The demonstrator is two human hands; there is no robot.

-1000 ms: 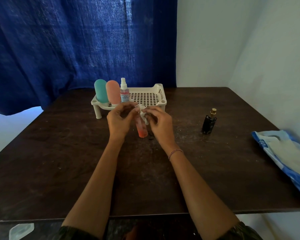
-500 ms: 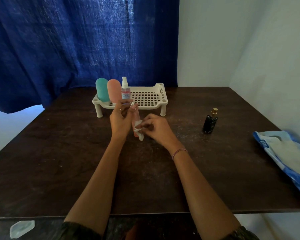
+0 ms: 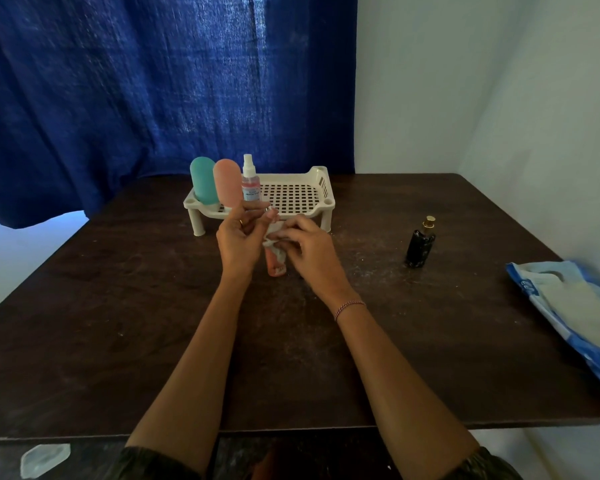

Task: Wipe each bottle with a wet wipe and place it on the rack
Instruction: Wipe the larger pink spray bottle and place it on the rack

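The left hand (image 3: pixel 239 242) grips the orange bottle (image 3: pixel 276 265) near its top, upright before the rack (image 3: pixel 293 195), steadying it so the right hand (image 3: pixel 309 247) can rub the pinched wet wipe (image 3: pixel 272 237) round its body. 1 black bottle (image 3: pixel 420 245) waits on the counter (image 3: pixel 118 306).

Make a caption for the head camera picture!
Left hand holds the orange bottle while right hand rubs it with a wipe.

table (image 3: pixel 118 323): dark matt wood, dusty | rack (image 3: pixel 291 194): cream perforated plastic | curtain (image 3: pixel 136 81): coarse blue cloth | black bottle (image 3: pixel 419 247): glossy
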